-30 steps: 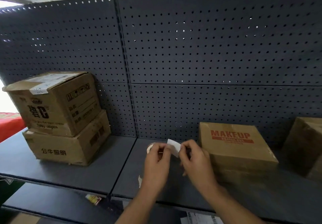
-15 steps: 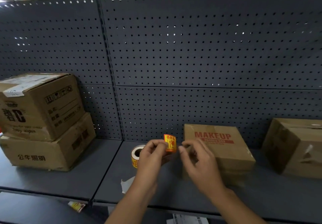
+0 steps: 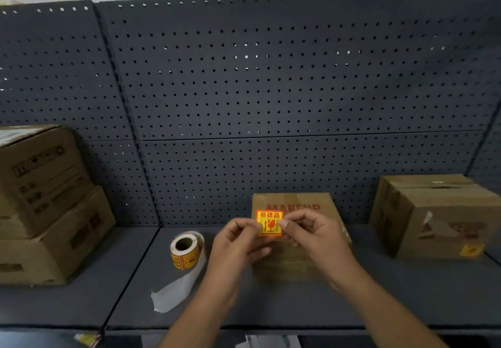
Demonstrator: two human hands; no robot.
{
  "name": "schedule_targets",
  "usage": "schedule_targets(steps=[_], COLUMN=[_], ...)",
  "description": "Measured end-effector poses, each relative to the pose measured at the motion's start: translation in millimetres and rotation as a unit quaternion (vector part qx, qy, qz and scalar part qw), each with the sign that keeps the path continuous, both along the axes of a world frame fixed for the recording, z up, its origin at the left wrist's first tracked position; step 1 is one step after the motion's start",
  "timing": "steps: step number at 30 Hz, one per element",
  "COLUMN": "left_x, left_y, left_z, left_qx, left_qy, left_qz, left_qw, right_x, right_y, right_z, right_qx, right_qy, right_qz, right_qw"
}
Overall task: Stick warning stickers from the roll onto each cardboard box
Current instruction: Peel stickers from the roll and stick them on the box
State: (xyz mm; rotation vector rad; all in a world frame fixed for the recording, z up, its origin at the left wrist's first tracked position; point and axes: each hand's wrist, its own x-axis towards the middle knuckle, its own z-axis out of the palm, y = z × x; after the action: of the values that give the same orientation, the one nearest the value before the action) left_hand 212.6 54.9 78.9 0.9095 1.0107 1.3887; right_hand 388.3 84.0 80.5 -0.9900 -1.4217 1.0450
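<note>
- Head view: a warning sticker [image 3: 269, 223] sits just below centre, at about 6 o'clock. It is a glossy yellow paper label with a red border and red print, and it is nearly square.
- It is upright with its printed face to the camera. The line of characters runs across the top and the glass symbol stands right way up, so its slightly longer side runs 12 to 6.
- The left hand [image 3: 238, 242] pinches the sticker's 9 o'clock edge with curled thumb and fingers. The right hand [image 3: 311, 236] pinches its 3 o'clock edge in the same way.
- Behind the sticker is a low, flat brown cardboard box [image 3: 314, 202] with red "MAKEUP" lettering on its taped top. I cannot tell whether sticker and box touch.
- The sticker roll [image 3: 187, 250], at 8 o'clock from the hands, is a short cylinder with its cardboard core opening facing up. A smooth white backing strip [image 3: 176, 290] trails from it toward 7 o'clock.
- At 3 o'clock a creased, taped carton [image 3: 439, 217] has a yellow label [image 3: 471, 250] on its front.
- At 9 o'clock are two stacked printed cartons [image 3: 48, 206].
- Everything rests on a matte dark metal shelf [image 3: 271, 304] backed by a perforated pegboard [image 3: 271, 90].
</note>
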Motion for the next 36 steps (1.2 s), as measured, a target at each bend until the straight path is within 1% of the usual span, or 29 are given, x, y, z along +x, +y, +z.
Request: schedule_targets(steps=[4,6,9,11,13,16,18,20,22,25,28,30,36], left_x=[8,14,27,39,52,69,80,87,90,96,102,105,112], left_y=[5,9,16,21,25,34,41,48,56,67,71,71,70], left_z=[1,3,5,9,15,21,23,23,22,15,6,1,-9], left_qx=[0.016,0.034,0.061,0.074,0.075,0.067,0.055,0.04,0.025,0.009,0.011,0.008,0.015], left_qy=[0.153,0.198,0.234,0.249,0.26,0.289,0.339,0.412,0.462,0.502,0.54,0.546,0.543], left_qz=[0.019,0.004,0.002,-0.002,-0.004,0.002,0.01,0.034,0.032,0.006,0.002,0.0,0.003], left_qw=[0.988,0.98,0.97,0.966,0.963,0.955,0.939,0.91,0.886,0.865,0.842,0.838,0.839], right_x=[15,24,40,51,62,78,89,98,104,108,112,114,116], right_y=[-3,-2,2,4,7,12,18,25,32,42,46,47,47], right_z=[-5,-7,-6,-3,2,6,7,5,2,-7,-16,-21,-27], right_qx=[0.017,0.006,-0.012,-0.003,0.014,0.015,0.013,0.005,-0.006,-0.022,-0.041,-0.045,-0.04], right_qy=[-0.016,-0.024,-0.026,-0.031,-0.044,-0.058,-0.07,-0.085,-0.107,-0.136,-0.149,-0.152,-0.171], right_qz=[-0.031,-0.039,-0.044,-0.05,-0.062,-0.069,-0.071,-0.078,-0.085,-0.097,-0.11,-0.115,-0.129], right_qw=[0.999,0.999,0.999,0.998,0.997,0.996,0.995,0.993,0.991,0.986,0.982,0.981,0.976])
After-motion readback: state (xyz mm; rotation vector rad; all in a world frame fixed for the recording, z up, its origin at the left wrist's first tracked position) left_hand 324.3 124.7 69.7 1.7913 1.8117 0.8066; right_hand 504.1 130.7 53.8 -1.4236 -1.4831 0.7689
